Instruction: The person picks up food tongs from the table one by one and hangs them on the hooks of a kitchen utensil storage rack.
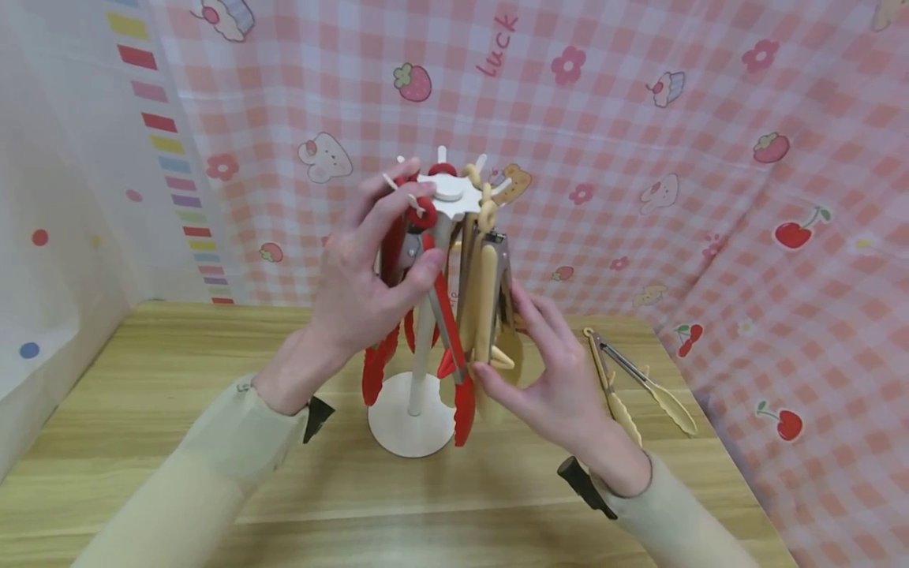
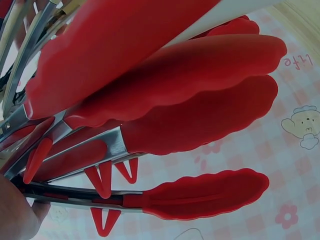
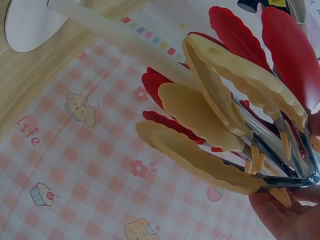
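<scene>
A white rotating rack [image 1: 398,430] stands upright on the table, with red tongs [image 1: 464,410] and yellow tongs [image 1: 486,304] hanging by loops from its top hooks. My left hand [image 1: 341,276] curls round the red tongs near the top, its index finger touching the white hook plate [image 1: 465,202]. Lower on the other side, my right hand [image 1: 561,379] holds the hanging yellow tongs between thumb and fingers. Red scalloped heads [image 2: 205,192] fill the left wrist view. In the right wrist view, yellow heads [image 3: 200,165] fan out beside my right fingers [image 3: 280,215].
Another pair of yellow tongs [image 1: 671,402] lies spread on the wooden table [image 1: 177,371] at the right, partly behind my right wrist. A pink checked cloth [image 1: 284,79] hangs behind and to the right. A pale curtain [image 1: 57,292] is at the left.
</scene>
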{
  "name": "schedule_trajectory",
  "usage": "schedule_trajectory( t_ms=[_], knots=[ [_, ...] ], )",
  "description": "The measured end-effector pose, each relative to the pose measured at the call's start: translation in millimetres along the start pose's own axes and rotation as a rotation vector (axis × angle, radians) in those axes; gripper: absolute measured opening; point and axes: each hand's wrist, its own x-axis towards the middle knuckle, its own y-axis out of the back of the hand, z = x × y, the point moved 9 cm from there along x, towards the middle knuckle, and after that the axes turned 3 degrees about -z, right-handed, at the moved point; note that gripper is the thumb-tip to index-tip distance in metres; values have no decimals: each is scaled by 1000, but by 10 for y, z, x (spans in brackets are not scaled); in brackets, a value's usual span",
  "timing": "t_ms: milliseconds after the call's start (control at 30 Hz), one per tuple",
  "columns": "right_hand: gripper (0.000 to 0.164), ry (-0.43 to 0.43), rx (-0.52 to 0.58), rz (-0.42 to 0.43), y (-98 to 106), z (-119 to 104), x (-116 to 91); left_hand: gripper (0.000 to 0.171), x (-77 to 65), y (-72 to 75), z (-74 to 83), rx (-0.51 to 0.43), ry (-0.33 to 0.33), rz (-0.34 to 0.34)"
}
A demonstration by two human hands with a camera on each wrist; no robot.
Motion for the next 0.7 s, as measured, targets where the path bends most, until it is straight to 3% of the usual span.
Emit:
schedule_trajectory(
  t_ms=[167,700],
  knots=[
    [87,16,-37,13,8,-3,8,52,9,0,13,4,0,-7],
    [94,2,10,18,-34,-9,-23,52,25,13,37,-51,-17,-33]
  ],
)
